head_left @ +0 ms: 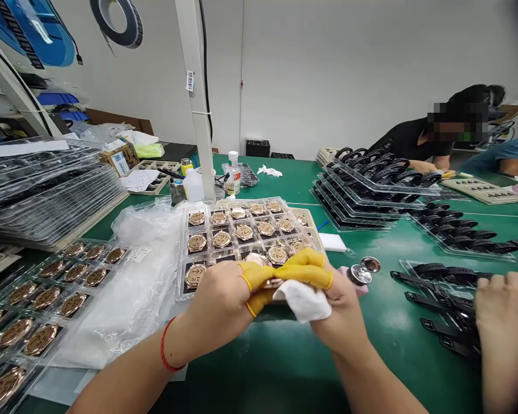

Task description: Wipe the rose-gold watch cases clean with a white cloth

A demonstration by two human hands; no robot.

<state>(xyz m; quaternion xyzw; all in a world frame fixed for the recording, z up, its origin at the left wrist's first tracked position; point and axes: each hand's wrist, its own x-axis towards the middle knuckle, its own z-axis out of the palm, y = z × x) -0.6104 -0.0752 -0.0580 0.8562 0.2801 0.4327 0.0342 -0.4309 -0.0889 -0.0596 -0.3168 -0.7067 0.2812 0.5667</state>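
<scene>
My left hand [224,293] and my right hand [328,282] meet over the near edge of a clear tray [183,259] of rose-gold watch cases, whose printed backs face up. Yellow finger cots cover several fingertips on both hands. Between my closed fingers is a watch case [273,283], mostly hidden, with only a bit of its metal edge showing. My left hand grips it from the left. A white wiping cloth [306,302] hangs from the closed fingers of my right hand, against the watch case.
Another tray of watch cases [47,299] and crumpled plastic bags [125,287] lie left, near stacked trays [47,195]. A pump dispenser [360,275] stands right. Stacked trays of black straps [371,184] are beyond it. Another person's hand [505,310] reaches in from the right.
</scene>
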